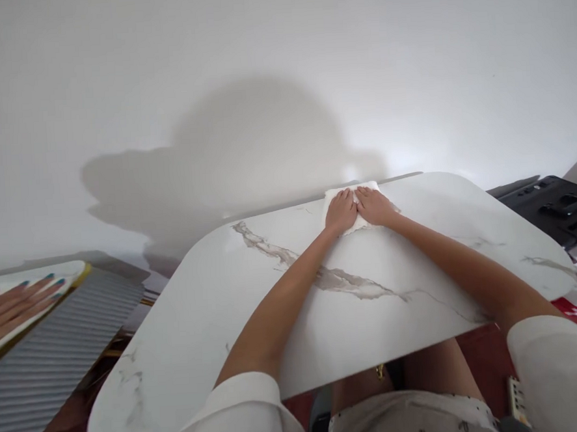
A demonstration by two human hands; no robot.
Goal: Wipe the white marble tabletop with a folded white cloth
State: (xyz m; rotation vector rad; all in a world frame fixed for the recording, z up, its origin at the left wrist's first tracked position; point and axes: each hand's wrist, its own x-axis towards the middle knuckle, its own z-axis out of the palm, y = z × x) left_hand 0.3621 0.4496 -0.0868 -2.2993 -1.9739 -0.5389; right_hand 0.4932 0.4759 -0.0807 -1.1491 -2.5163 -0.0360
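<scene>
A folded white cloth (369, 220) lies at the far edge of the white marble-patterned table (210, 299), close to the wall. My left hand (341, 211) rests flat on the cloth's left part, palm down. Beside it my right hand (374, 205) presses flat on the right part, and the two hands touch or nearly touch at the thumbs. Both arms reach forward across the tabletop. The palms hide the middle of the cloth.
Another person's hand (20, 307) with painted nails lies on a white surface at the left, above a grey ribbed panel (71, 346). A black appliance (552, 208) stands at the right. Behind the table rises a white wall (278, 40) with shadows on it.
</scene>
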